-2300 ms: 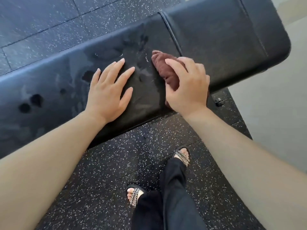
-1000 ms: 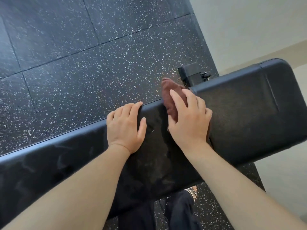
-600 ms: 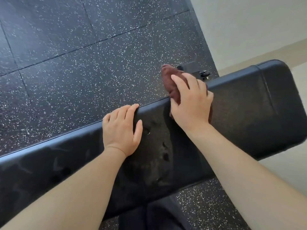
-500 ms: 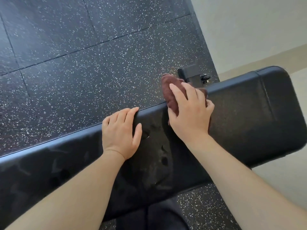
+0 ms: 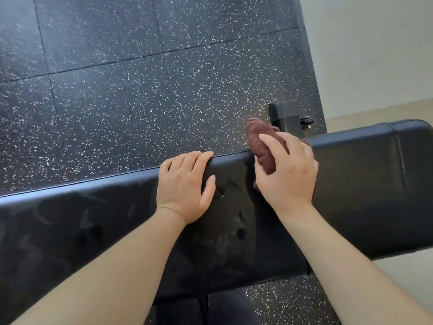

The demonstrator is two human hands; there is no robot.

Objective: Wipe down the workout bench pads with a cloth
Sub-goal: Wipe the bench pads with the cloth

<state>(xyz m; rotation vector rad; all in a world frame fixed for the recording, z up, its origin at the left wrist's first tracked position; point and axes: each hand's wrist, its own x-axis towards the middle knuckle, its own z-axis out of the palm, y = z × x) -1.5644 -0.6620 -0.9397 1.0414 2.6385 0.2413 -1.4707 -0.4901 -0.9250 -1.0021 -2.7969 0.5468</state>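
Observation:
A long black padded workout bench [image 5: 351, 195] runs across the view from lower left to right, its surface streaked with wet marks near the middle. My right hand [image 5: 287, 171] holds a dark brown cloth [image 5: 259, 141] against the bench's far edge, and part of the cloth sticks out past my fingers. My left hand [image 5: 185, 186] rests on the pad just left of it, fingers curled over the far edge. A seam [image 5: 400, 165] divides the long pad from a shorter one at the right.
Black rubber floor tiles with white flecks [image 5: 140, 78] lie beyond the bench. A black metal frame part with a knob [image 5: 288, 116] stands behind the cloth. A pale wall and beige floor [image 5: 375, 66] are at the right. My dark trousers [image 5: 210, 308] show below.
My right hand has slid the cloth back and forth over the bench's far edge and now sits slightly nearer. My left hand has stayed braced on that edge.

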